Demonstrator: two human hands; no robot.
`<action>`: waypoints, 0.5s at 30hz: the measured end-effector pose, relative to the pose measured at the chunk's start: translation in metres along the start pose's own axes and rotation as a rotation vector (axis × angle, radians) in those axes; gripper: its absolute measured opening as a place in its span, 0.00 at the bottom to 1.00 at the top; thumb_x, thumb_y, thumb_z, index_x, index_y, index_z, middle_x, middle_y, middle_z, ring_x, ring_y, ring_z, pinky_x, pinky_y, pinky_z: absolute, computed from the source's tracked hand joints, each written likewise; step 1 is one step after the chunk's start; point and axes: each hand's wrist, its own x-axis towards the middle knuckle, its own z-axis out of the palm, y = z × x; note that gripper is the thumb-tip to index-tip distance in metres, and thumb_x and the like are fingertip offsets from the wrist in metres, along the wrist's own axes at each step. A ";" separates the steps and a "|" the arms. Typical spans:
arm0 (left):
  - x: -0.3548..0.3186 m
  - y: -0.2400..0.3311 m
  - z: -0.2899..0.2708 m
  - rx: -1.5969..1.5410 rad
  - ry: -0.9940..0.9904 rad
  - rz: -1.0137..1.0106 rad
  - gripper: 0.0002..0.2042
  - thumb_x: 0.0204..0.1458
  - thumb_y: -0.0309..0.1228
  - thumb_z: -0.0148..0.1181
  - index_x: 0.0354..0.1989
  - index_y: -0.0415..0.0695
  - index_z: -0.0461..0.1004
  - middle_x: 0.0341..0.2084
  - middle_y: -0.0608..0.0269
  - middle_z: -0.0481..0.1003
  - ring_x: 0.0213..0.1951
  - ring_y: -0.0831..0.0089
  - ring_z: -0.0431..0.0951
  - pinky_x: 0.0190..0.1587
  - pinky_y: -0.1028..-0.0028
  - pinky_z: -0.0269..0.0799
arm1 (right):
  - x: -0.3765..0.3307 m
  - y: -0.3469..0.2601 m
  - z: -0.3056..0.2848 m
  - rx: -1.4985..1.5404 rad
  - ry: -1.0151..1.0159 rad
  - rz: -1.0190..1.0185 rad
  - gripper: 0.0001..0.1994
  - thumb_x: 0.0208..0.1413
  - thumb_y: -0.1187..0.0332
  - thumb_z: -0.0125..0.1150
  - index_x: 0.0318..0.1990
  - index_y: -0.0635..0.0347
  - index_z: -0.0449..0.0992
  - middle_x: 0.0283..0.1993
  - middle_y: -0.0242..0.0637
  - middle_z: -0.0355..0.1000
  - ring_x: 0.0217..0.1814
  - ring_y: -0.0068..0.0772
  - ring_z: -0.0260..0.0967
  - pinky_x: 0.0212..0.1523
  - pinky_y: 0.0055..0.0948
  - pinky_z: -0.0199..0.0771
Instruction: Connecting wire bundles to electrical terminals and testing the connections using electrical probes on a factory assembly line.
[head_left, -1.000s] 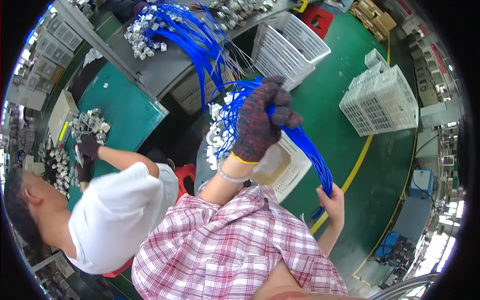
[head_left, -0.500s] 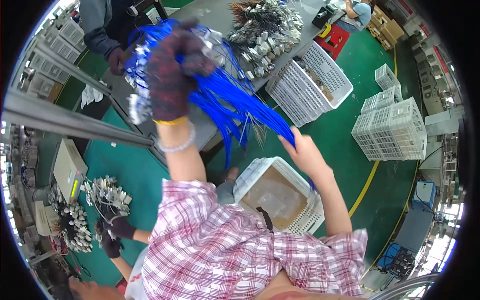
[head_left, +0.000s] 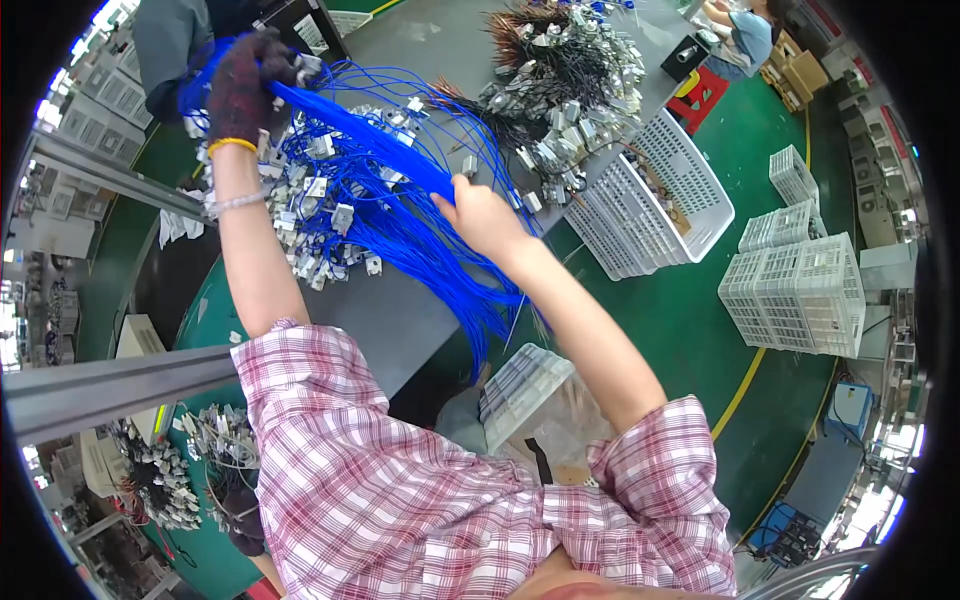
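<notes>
The left hand [head_left: 248,85], covered by a dark speckled knit glove with a yellow cuff, is closed tight around the gathered upper end of a bundle of thin blue insulated wires [head_left: 400,190], holding it high over the far part of the grey worktable [head_left: 390,320]. The bare right hand [head_left: 480,215] is clasped around the same bundle lower down, fingers wrapped about the strands; below that hand the loose ends trail over the near table edge and hang free.

Change against the two earlier views: a second ago the bundle was held low, in front of the body, beside the floor crates. Half a second ago the gloved hand had raised it above the table with the bare hand reaching for the trailing strands. Now the bundle is stretched out between both hands and spread across the table surface. Judged from this, the wires are being carried over and laid out on the table, and both grips are firm.

Small grey-white connector blocks with wires [head_left: 320,200] lie on the table under and beside the bundle. A second heap of dark-wired connectors [head_left: 560,70] lies further right. A white perforated plastic basket [head_left: 660,205] stands tilted at the right table edge, and two stacked white crates [head_left: 795,280] stand on the green floor [head_left: 690,330], well apart from the bundle. Another white basket [head_left: 525,385] sits below the table edge, near the hanging ends
</notes>
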 end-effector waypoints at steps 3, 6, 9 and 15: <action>-0.030 -0.051 0.018 -0.072 0.112 -0.010 0.13 0.56 0.32 0.50 0.47 0.39 0.72 0.21 0.69 0.67 0.18 0.83 0.63 0.26 0.79 0.63 | 0.006 0.016 0.038 -0.018 -0.074 0.081 0.17 0.59 0.57 0.52 0.39 0.67 0.65 0.29 0.57 0.74 0.33 0.60 0.74 0.35 0.51 0.74; -0.042 -0.128 -0.025 -0.816 -0.095 -0.196 0.15 0.55 0.30 0.51 0.50 0.39 0.69 0.21 0.69 0.66 0.17 0.82 0.62 0.26 0.77 0.64 | 0.013 0.032 0.081 -0.017 -0.094 0.128 0.16 0.58 0.60 0.54 0.41 0.67 0.65 0.27 0.54 0.74 0.31 0.58 0.74 0.33 0.51 0.74; -0.048 -0.141 0.021 -0.687 0.219 -0.206 0.15 0.54 0.27 0.50 0.50 0.40 0.66 0.21 0.69 0.65 0.16 0.79 0.62 0.25 0.76 0.64 | 0.012 0.057 0.102 -0.118 -0.028 0.148 0.16 0.55 0.64 0.56 0.44 0.67 0.63 0.25 0.51 0.74 0.29 0.53 0.75 0.30 0.47 0.75; -0.045 -0.169 0.019 0.103 0.305 0.092 0.11 0.50 0.28 0.54 0.42 0.42 0.75 0.35 0.61 0.77 0.34 0.69 0.78 0.38 0.74 0.74 | 0.002 0.073 0.101 -0.058 -0.020 0.124 0.17 0.57 0.66 0.54 0.48 0.66 0.60 0.37 0.58 0.71 0.39 0.58 0.71 0.38 0.49 0.73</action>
